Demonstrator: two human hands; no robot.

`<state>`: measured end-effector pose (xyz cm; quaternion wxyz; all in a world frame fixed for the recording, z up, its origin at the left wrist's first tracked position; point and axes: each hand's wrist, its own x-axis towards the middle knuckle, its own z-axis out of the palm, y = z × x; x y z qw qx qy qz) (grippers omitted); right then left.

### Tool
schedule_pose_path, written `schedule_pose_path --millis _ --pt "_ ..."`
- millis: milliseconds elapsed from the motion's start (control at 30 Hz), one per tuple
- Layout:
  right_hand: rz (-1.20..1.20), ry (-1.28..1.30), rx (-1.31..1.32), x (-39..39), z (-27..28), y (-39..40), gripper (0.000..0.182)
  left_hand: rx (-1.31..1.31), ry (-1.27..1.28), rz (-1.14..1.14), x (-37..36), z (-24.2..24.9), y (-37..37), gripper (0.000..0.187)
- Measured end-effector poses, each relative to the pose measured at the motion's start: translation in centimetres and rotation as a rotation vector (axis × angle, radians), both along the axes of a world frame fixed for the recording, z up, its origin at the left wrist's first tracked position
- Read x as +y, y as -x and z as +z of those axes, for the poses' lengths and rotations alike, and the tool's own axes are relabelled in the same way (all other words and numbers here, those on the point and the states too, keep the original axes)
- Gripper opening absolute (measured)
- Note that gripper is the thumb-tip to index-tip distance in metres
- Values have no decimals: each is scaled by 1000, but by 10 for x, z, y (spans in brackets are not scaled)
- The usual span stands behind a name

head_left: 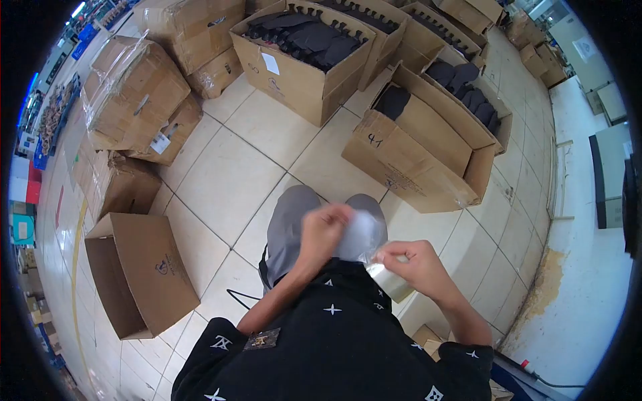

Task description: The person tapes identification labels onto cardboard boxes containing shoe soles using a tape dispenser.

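Observation:
Over my lap, my left hand [324, 234] is curled and smeared by motion, its fingertips at the upper left edge of a pale grey, rounded flat piece [363, 234]. My right hand [411, 262] pinches thumb against forefinger at the lower right of that piece. A bit of clear, shiny film [366, 256] shows close to the right fingertips; what exactly they grip I cannot tell. Below the right hand is a shiny, pale yellowish surface [394, 286], partly covered by the hand and my shirt.
Ahead stands an open carton [287, 93] full of dark flat pieces. A carton marked 41 [414, 160] holds one dark piece at its far end. An open carton [150, 274] lies at left, near stacked taped cartons [137, 93]. Tiled floor [227, 174] runs between them.

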<state>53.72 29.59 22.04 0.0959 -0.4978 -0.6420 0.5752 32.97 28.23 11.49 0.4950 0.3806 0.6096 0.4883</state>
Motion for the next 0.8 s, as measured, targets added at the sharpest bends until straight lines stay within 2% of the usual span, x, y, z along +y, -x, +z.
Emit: schedule_pose_path --millis 33,133,233,333,500,600,733,800 --pt "-18 8 6 -4 0 -3 23 106 29 150 7 -6 14 20" --pt "-73 20 18 -6 -2 -6 22 13 -53 114 16 -21 66 20" --pt "-68 62 -7 -1 1 -3 22 108 -20 5 19 -8 73 19" --pt "-98 86 -6 1 12 -1 22 149 -103 -13 23 -5 91 18" --pt "-145 -12 -37 -7 16 0 20 48 0 -15 21 -14 95 19" --pt "-83 -179 -131 -20 21 10 18 46 29 -3 25 -29 93 19" --pt "137 -715 -255 -32 2 18 14 29 105 -21 39 -61 88 18" --pt "246 -821 -324 -32 0 22 14 67 128 -51 44 -73 87 18"
